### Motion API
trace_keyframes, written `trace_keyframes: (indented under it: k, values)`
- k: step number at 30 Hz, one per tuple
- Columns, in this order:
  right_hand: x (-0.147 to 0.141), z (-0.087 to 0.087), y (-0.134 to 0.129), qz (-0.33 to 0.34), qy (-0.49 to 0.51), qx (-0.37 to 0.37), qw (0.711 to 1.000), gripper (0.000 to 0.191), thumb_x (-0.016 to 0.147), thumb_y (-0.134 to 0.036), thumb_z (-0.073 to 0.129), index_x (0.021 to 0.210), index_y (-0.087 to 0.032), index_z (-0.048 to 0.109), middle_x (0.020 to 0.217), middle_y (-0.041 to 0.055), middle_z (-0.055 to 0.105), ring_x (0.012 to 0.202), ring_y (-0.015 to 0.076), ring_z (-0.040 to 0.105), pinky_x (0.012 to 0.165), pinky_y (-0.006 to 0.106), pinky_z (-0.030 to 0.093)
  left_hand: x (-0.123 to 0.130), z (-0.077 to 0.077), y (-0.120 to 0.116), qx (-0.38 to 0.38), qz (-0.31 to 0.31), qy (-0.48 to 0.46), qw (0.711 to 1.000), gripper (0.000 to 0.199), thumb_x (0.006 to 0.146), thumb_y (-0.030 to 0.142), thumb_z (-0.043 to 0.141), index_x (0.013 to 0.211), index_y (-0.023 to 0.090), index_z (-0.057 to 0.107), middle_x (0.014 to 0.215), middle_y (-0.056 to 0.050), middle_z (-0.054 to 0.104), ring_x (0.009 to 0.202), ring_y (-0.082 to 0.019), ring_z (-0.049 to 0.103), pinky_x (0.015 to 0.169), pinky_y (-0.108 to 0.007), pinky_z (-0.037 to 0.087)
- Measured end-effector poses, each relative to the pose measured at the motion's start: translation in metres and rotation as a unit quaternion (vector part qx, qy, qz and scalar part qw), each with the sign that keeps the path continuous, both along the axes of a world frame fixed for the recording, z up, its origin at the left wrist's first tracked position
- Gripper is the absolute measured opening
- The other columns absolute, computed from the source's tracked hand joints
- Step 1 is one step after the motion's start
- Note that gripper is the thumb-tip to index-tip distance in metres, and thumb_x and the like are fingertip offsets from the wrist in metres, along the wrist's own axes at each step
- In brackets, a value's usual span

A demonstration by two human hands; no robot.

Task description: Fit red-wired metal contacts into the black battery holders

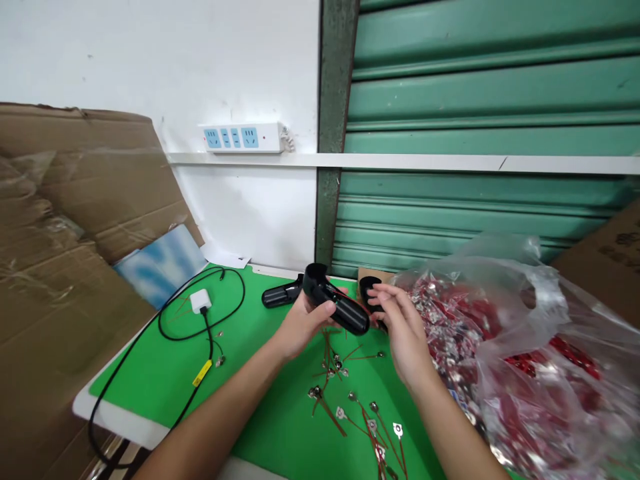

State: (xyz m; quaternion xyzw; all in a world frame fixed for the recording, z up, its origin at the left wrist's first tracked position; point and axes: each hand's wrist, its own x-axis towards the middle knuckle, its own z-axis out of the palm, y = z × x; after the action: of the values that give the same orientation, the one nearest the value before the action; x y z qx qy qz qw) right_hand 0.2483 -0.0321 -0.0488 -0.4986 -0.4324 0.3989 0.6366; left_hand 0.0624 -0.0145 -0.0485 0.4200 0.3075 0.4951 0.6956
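My left hand grips a glossy black plastic casing with a round cup-like end and a long rounded body. The thumb lies on top of it. A thin red wire shows along its far side. My right hand is just right of the casing, fingers loosely bent and somewhat apart. Behind those fingers is another black casing, partly hidden; whether they touch it is unclear. A third black casing lies behind my left hand. Several small metal discs with red wires are scattered below.
A clear plastic bag of red-wired metal parts fills the right side. On the left are a white plug adapter, a looping black cable and a large cardboard sheet. A power strip is on the wall behind the green mat.
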Motion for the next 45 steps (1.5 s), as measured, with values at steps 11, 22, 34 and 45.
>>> trace_keyframes:
  k: [11,22,34,45]
  values:
    - [-0.013,0.015,-0.010,0.139,0.201,-0.110,0.963,0.069,0.055,-0.041,0.100,0.113,-0.026,0.066,0.085,-0.0018,0.073,0.068,0.0143,0.069,0.067,0.028,0.056,0.007,-0.005,-0.005,0.124,0.104,0.046,0.986,0.086,0.062,0.045,0.098,0.129,0.024,0.049,0.141,-0.013,0.065,0.126,-0.024,0.066,0.114,-0.040,0.053]
    - [0.004,0.013,-0.004,0.111,0.091,-0.030,0.989,0.053,0.067,-0.035,0.083,0.116,-0.027,0.063,0.093,0.0013,0.074,0.068,0.0152,0.060,0.054,0.025,0.045,-0.010,0.003,-0.002,-0.054,-0.249,-0.023,0.967,0.076,0.083,0.071,0.062,0.140,0.023,0.054,0.140,-0.018,0.067,0.084,-0.026,0.080,0.062,-0.031,0.063]
    - [-0.003,0.005,-0.006,-0.061,-0.189,0.138,0.970,0.019,0.089,-0.044,0.072,0.091,-0.024,0.074,0.109,0.0094,0.067,0.095,0.0239,0.066,0.069,0.033,0.054,-0.006,0.000,-0.001,-0.070,-0.183,0.074,0.978,0.048,0.077,0.033,0.071,0.122,0.022,0.060,0.115,-0.009,0.071,0.084,-0.023,0.079,0.055,-0.023,0.058]
    - [0.004,0.007,-0.011,0.053,-0.439,0.218,0.870,0.017,0.079,-0.012,0.059,0.067,-0.024,0.054,0.068,-0.0007,0.062,0.073,0.0202,0.056,0.069,0.034,0.042,-0.004,0.007,0.001,-0.097,-0.052,0.072,0.991,0.051,0.075,0.052,0.080,0.109,0.024,0.055,0.105,-0.005,0.069,0.091,-0.025,0.075,0.061,-0.030,0.058]
